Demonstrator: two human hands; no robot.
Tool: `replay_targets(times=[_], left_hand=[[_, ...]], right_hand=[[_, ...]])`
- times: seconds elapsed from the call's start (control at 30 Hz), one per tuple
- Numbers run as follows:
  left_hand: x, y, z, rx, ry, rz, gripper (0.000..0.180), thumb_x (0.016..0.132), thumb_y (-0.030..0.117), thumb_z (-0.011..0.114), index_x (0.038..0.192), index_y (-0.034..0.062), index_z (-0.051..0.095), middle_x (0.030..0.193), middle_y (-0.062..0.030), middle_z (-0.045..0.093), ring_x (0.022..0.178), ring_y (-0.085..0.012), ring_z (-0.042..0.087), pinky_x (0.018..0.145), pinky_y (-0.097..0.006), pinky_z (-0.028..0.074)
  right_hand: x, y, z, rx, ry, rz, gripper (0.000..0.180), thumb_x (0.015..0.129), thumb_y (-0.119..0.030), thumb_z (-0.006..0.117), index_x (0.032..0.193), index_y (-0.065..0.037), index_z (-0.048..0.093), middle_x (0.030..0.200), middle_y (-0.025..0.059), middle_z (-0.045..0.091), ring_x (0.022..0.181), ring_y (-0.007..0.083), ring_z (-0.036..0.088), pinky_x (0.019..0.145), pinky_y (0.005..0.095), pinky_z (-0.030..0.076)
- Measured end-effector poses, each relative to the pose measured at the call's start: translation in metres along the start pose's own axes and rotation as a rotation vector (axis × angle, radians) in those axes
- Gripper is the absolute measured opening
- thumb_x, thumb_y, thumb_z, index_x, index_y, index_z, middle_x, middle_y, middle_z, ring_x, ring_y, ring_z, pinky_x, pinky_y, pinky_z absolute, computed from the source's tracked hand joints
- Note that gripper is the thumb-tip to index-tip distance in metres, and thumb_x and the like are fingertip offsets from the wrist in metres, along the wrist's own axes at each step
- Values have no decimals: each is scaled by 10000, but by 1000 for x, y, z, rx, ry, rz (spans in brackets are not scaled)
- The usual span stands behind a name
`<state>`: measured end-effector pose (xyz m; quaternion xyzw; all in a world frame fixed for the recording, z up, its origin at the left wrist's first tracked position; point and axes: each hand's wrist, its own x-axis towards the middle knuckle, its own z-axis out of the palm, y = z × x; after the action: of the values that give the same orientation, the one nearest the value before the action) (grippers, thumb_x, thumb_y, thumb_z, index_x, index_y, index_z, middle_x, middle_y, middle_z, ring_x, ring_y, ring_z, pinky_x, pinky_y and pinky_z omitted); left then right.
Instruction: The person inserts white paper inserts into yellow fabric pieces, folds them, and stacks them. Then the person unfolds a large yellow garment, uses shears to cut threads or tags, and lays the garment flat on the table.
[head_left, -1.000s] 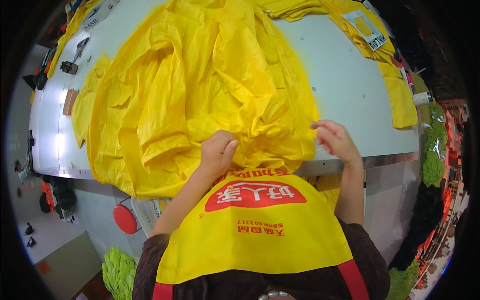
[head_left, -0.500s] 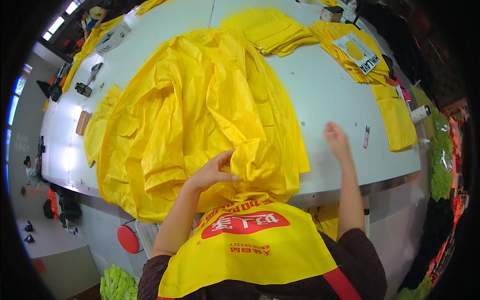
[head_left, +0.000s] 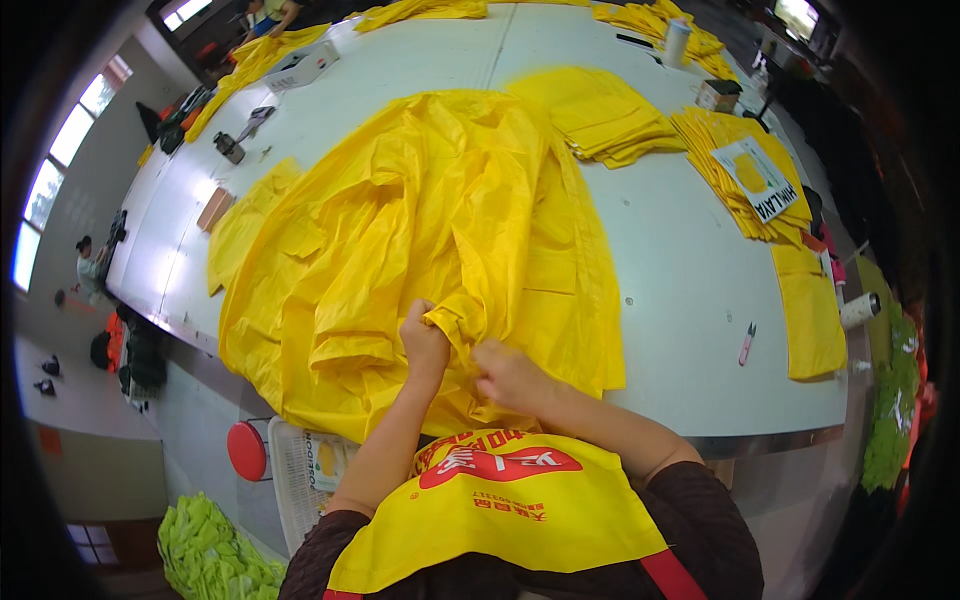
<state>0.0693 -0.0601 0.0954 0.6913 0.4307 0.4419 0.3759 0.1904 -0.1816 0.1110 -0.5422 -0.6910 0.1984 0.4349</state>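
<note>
A large yellow raincoat-like garment (head_left: 350, 240) of thin, shiny fabric lies crumpled over the near part of the table. My left hand (head_left: 424, 342) is closed around a bunched fold of it, the gathered fabric sticking up beside the thumb. Just right of that, my right hand (head_left: 510, 376) is curled against the same fabric, close to my apron. It is slightly blurred, and its fingers look closed on the yellow cloth. The garment's lower edge hangs over the table's front edge by my apron (head_left: 520, 510).
Folded yellow pieces (head_left: 610, 120) are stacked at the back, with another stack (head_left: 730, 160) under a printed card at right. Small pink-handled snips (head_left: 747, 343) lie on the white table (head_left: 670, 300). A thread spool (head_left: 860, 310) stands right. A red stool (head_left: 246, 450) and white basket (head_left: 290, 480) stand lower left.
My right hand has come in from the bare tabletop at right to the garment. My left hand has closed upright on the bunched fabric. The view has shifted slightly.
</note>
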Motion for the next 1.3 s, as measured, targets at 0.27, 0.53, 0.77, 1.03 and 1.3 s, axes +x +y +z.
replay_targets(times=[0.27, 0.53, 0.77, 1.03, 1.3], left_hand=[[-88, 49, 28, -15, -442, -202, 165, 775, 101, 650, 798, 37, 500, 647, -41, 518, 540, -139, 493, 487, -280, 405], [-63, 12, -88, 509, -303, 229, 88, 713, 7, 562, 748, 38, 488, 735, -180, 537, 710, -374, 547, 610, -440, 436], [-138, -21, -224, 1375, -1302, -148, 155, 781, 169, 556, 899, 117, 643, 907, -94, 657, 899, -268, 629, 708, -405, 484], [-166, -177, -398, 1420, -1568, -601, 387, 812, 353, 561, 1092, 101, 649, 1118, -119, 632, 1016, -318, 602, 867, -441, 446], [-25, 9, -168, 784, -312, 455, 681, 687, 269, 730, 1273, 88, 434, 1076, -167, 599, 1031, -332, 550, 851, -397, 455]], right_hand=[[8, 82, -56, -175, 786, 483, 171, 731, -83, 617, 836, -46, 487, 721, 160, 552, 674, 325, 557, 608, 381, 450], [-62, -9, -30, 208, -198, 323, 276, 794, -204, 649, 1015, -53, 582, 813, 104, 630, 722, 211, 606, 663, 319, 484], [-58, 157, -86, -390, 469, 737, 845, 729, -349, 730, 1361, 2, 293, 1219, 202, 525, 1132, 336, 500, 964, 391, 398], [-22, 20, 91, -116, -450, 619, 384, 772, -223, 509, 1116, -62, 564, 1017, 205, 629, 968, 367, 591, 855, 435, 458], [11, -184, 215, 412, -1094, 216, 400, 834, -326, 544, 1161, -96, 565, 1099, 174, 612, 986, 338, 586, 853, 388, 451]])
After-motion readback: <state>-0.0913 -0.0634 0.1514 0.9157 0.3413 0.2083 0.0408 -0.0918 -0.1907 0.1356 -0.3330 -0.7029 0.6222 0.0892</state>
